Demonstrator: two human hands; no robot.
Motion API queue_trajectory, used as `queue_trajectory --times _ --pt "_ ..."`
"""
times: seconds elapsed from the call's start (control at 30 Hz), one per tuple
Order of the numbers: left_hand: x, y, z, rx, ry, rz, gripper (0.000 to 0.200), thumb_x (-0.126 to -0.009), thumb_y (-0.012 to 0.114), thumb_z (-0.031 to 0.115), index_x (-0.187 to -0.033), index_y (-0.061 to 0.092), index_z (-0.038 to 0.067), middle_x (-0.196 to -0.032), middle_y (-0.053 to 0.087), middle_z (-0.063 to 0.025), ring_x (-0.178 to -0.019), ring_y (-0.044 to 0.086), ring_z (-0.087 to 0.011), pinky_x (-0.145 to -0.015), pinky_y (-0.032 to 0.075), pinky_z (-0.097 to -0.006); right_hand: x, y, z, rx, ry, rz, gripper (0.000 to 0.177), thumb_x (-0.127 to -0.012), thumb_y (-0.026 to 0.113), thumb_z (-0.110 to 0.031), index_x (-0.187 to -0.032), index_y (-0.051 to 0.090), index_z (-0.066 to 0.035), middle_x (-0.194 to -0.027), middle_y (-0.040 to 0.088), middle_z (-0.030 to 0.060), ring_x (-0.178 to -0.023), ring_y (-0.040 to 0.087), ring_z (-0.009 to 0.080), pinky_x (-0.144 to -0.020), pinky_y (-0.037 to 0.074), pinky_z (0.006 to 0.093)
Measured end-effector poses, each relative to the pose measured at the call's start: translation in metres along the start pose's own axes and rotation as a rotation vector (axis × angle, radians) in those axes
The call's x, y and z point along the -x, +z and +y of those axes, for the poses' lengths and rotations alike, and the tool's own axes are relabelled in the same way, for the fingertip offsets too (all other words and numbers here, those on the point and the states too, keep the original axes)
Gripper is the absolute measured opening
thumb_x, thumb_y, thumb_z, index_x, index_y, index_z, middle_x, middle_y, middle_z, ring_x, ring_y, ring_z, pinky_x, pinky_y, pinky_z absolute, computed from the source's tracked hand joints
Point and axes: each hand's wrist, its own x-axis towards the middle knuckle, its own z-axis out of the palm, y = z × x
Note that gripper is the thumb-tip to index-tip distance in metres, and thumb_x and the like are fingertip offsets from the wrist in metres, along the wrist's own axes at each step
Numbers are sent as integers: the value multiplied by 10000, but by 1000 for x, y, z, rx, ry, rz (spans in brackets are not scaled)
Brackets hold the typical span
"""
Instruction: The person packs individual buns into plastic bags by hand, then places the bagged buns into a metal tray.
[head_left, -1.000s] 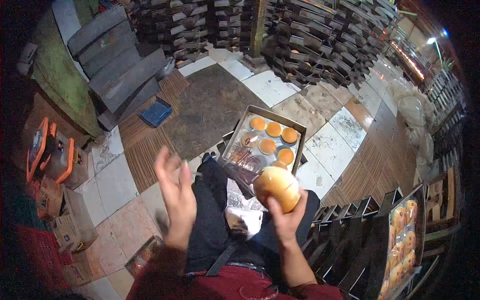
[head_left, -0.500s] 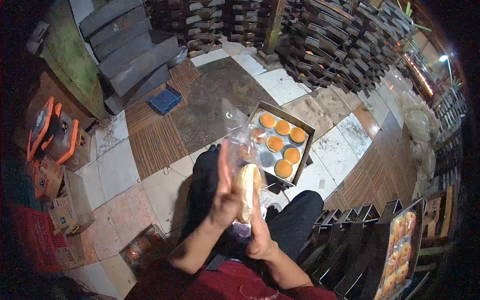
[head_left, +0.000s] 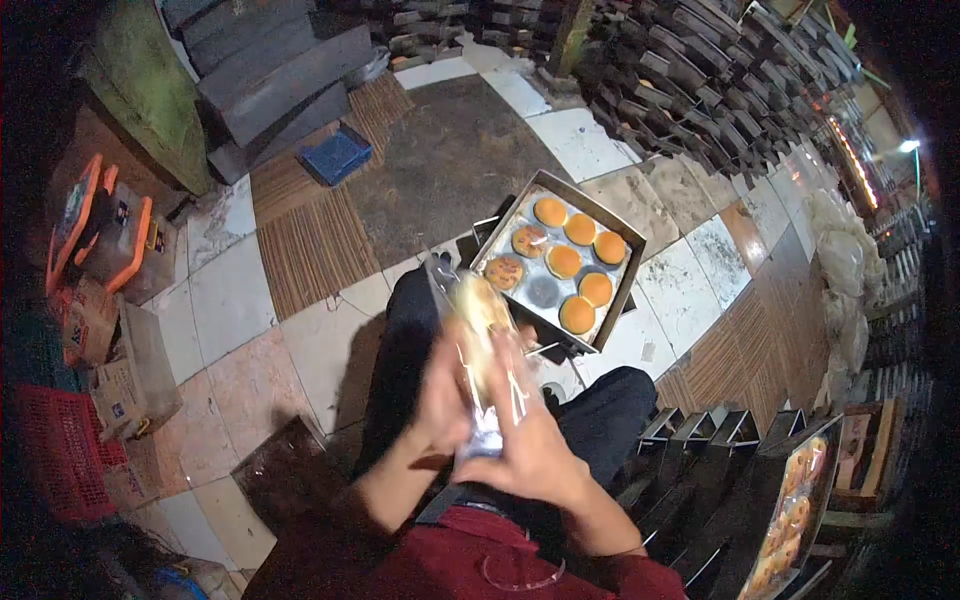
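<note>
A pale bun (head_left: 478, 305) sits inside a clear plastic bag (head_left: 488, 425), held above my lap and tilted away from me. My left hand (head_left: 443, 395) grips its left side, somewhat smeared by motion. From the right, my right hand (head_left: 530, 430) wraps round the bag, fingers pointing forward along the bun. Just beyond my hands is a metal baking tray (head_left: 625, 290) with several round golden buns (head_left: 564, 262) in it. Two buns on its left side have dark-streaked tops, such as this streaked bun (head_left: 504, 272).
Packed buns (head_left: 790, 520) fill a tilted tray at the lower right, beside a row of dark metal trays (head_left: 690, 480). A blue basket (head_left: 337, 156) lies on the floor ahead. Orange-edged containers (head_left: 125, 235) and a red crate (head_left: 65, 440) stand at left.
The bun has gone deeper into the bag, and my hands have shifted from flat at its sides to wrapped round it. The view has tilted, so the tray shows more fully.
</note>
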Motion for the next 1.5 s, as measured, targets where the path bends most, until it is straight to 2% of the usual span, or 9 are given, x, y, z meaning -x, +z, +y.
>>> queue_trajectory --times 0.4,0.6,0.8,0.97,1.03,1.2,1.27,1.33,1.5 --pt "-21 -16 26 191 253 -25 534 -904 331 496 -1307 340 146 -1287 409 -137 -1168 442 -311 -918 388 -545 1 12 32 -681 519 34 156 -780 635 -39 -897 543 6 -803 582 79 -707 579 178 -652 461 260" --pt "-20 -9 27 214 219 1 625 -856 368 574 -1288 386 123 -1261 440 -134 -1195 391 -376 -935 339 -600 5 19 38 -59 -108 167 116 -788 599 -31 -875 527 -5 -780 567 142 -671 584 267 -601 480 321" --pt "-43 -14 28 168 336 234 578 -841 464 531 -1253 408 130 -1195 481 -131 -1093 487 -332 -861 436 -551 42 5 4 -373 -245 -921 238 -787 642 -240 -870 549 -37 -618 535 103 -559 537 278 -562 450 368" --pt "-1 8 -7 -27 156 169 575 -848 446 536 -1264 380 145 -1246 444 -123 -1099 487 -307 -885 439 -490 15 -18 57 -405 124 351 825 -639 758 -421 -1248 348 -46 -1147 468 138 -1038 505 242 -858 428 363" --pt "46 1 -35 63 -684 96 592 -879 477 399 -1355 235 144 -1318 383 -126 -1176 435 -278 -918 415 -419 9 -2 69 -825 242 400 886 -653 739 -448 -1283 273 -35 -1236 415 156 -1123 466 244 -927 401 370" --pt "72 -5 35 -283 -631 -1271 394 -921 457 232 -1246 434 11 -1279 447 -172 -1194 430 -256 -1011 288 -378 27 56 82 -987 711 130 495 -932 339 -442 -1168 460 -23 -951 577 82 -825 589 162 -665 508 299" --pt "65 -47 19 79 -48 -916 279 -899 517 200 -1065 492 -23 -964 557 -101 -853 538 -142 -787 424 -249 47 105 92 -708 807 88 413 -940 388 -367 -1060 535 0 -901 585 61 -811 555 118 -691 467 263" --pt "73 -37 36 -860 228 429 337 -867 569 250 -1040 480 -25 -879 539 -109 -807 532 -158 -749 438 -269 56 131 86 -664 775 235 268 -896 522 -228 -968 602 18 -827 585 57 -755 537 123 -722 430 252" --pt "47 -121 9 -1280 123 548 229 -837 598 199 -900 530 -10 -792 547 -108 -725 544 -166 -673 442 -283 33 130 94 -631 758 245 221 -870 558 -179 -786 594 23 -707 570 56 -685 503 93 -624 415 244"
